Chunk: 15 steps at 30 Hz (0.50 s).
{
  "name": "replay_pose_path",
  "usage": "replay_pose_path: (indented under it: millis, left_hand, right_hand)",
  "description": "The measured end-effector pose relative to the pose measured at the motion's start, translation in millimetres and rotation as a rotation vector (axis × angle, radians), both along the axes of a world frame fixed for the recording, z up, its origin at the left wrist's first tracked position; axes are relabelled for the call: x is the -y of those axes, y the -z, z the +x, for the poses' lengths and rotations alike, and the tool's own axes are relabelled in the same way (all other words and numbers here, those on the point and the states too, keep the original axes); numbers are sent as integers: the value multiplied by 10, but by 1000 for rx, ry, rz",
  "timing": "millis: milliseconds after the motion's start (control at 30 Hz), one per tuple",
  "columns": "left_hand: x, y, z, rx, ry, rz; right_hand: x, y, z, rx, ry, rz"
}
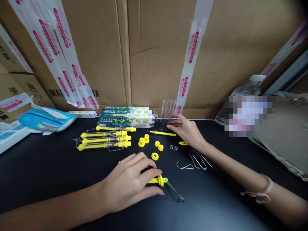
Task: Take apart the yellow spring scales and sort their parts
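My left hand (pixel 126 183) lies curled over a yellow spring scale (pixel 157 180), which shows as a yellow end piece and a wire hook beyond my fingers, with most of its body hidden. My right hand (pixel 186 130) reaches far across, its fingertips at the base of several clear plastic tubes (pixel 167 113) that stand upright. A thin yellow rod (pixel 162 133) lies just left of that hand. Nearby are yellow caps (pixel 155 156), small metal springs (pixel 172 147) and bent wire hooks (pixel 197 159). Several assembled spring scales (pixel 104 138) lie side by side.
The parts lie on a black tabletop (pixel 48 166) backed by a taped cardboard wall (pixel 154 57). Printed boxes (pixel 126 117) are stacked behind the scales. A blue packet (pixel 45 119) lies at the left, and a plastic bottle (pixel 250 86) stands at the right.
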<state>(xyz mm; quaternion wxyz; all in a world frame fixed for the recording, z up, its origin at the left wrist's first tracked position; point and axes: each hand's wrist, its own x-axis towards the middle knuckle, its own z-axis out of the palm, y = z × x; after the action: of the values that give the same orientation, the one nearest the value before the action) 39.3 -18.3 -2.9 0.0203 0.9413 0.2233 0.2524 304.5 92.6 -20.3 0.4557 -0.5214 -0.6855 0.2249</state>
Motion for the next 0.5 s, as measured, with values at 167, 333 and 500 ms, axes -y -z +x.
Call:
replay_pose_path:
  millis: [167,333,500]
  left_hand:
    - [15,36,23,22,-37,54]
    - [17,48,24,33,-29,42]
    - [7,52,34,37,-43,13]
  right_hand:
    - [-10,21,-27,21,19,-25]
    - [-15,23,-25,14,10,-67]
    - [-85,21,-25,-3,-89,-128]
